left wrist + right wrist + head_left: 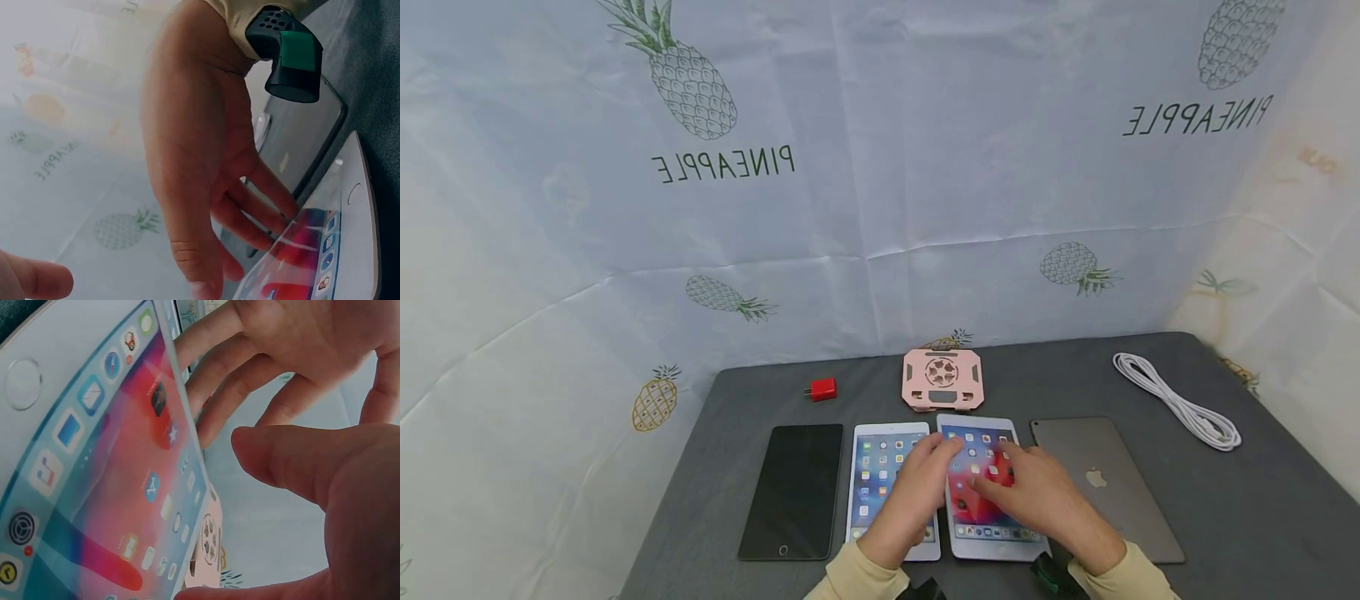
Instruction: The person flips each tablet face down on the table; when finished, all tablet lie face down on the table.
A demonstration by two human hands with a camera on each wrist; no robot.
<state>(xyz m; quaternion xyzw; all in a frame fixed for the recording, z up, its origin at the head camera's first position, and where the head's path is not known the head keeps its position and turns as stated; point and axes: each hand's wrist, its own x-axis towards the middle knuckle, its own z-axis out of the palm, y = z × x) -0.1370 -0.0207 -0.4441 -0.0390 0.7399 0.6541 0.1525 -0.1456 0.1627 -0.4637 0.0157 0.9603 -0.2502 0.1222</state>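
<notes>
A white tablet with a red wallpaper (pixel 996 548) lies screen up before me, both hands over it. My left hand (pixel 917 483) is at its left edge, fingers extended; in the right wrist view these left fingers (pixel 234 381) reach down beside that edge. Over the right half is my right hand (pixel 1037 492), its thumb (pixel 294 456) held above the screen. In the left wrist view the right hand's fingers (pixel 262 206) slant down to the tablet's right side; whether they touch it I cannot tell. Neither hand grips anything. A second lit white tablet (pixel 867 487) lies partly under the left forearm.
A black tablet (pixel 793 492) lies at left and a grey tablet (pixel 1093 454), back up, at right. Behind are a red charger plug (pixel 823 389) and a pink stand (pixel 942 379). A coiled white cable (pixel 1176 400) lies far right on the grey table (pixel 700 517).
</notes>
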